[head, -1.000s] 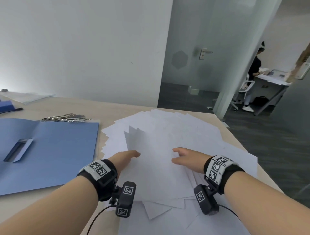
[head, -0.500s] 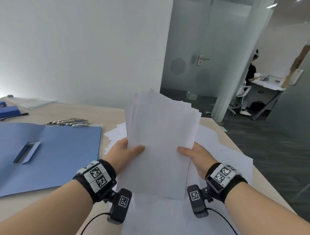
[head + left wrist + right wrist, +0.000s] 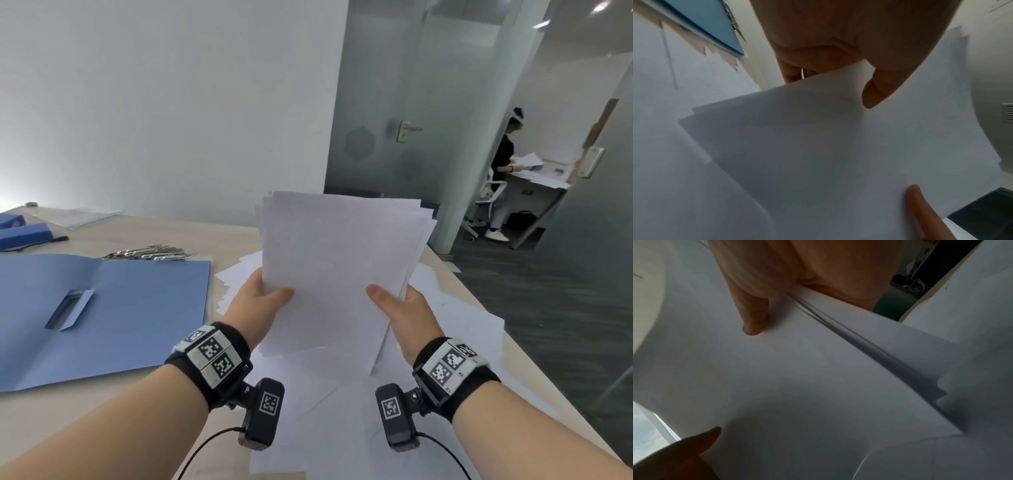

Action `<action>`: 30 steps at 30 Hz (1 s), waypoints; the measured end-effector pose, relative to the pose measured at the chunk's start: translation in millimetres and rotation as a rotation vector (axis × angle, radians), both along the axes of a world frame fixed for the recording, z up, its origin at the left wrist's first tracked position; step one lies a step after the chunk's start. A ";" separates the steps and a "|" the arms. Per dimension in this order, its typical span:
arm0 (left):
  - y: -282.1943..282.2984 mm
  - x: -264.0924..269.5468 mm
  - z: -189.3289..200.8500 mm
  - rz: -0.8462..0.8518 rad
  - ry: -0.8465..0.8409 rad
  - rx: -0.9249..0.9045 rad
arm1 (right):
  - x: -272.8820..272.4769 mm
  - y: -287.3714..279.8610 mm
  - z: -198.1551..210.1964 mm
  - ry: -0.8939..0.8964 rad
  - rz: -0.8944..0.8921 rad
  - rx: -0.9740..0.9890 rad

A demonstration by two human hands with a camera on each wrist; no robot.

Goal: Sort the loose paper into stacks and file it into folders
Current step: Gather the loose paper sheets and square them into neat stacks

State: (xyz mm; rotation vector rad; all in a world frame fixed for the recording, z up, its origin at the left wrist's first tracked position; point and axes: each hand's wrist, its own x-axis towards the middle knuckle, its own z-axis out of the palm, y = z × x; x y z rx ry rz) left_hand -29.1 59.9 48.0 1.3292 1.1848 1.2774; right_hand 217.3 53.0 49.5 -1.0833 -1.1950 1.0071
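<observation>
A stack of white paper (image 3: 337,270) is held nearly upright above the table (image 3: 113,407), gripped at its side edges by the left hand (image 3: 255,308) and the right hand (image 3: 404,317). More loose sheets (image 3: 455,329) are spread beneath it, beside an open blue folder (image 3: 137,308).

Left hand (image 3: 255,301) and right hand (image 3: 406,317) grip a paper sheaf (image 3: 337,270) upright above scattered sheets (image 3: 455,318).

White sheaf (image 3: 337,270) upright, edges uneven

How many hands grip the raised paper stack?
2: the left hand pinches the stack at its left edge, the right hand at its right edge.
</observation>
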 end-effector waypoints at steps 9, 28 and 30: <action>-11.1 15.5 -8.9 -0.009 -0.228 -0.044 | 1.0 -11.4 -0.9 0.035 -0.043 0.007; -21.3 -53.3 -33.6 0.216 0.143 -0.137 | -45.4 -15.3 -12.8 -0.058 0.136 -0.237; -23.5 -86.5 -36.0 0.270 0.248 -0.178 | -64.7 -13.9 -15.2 -0.186 0.213 -0.324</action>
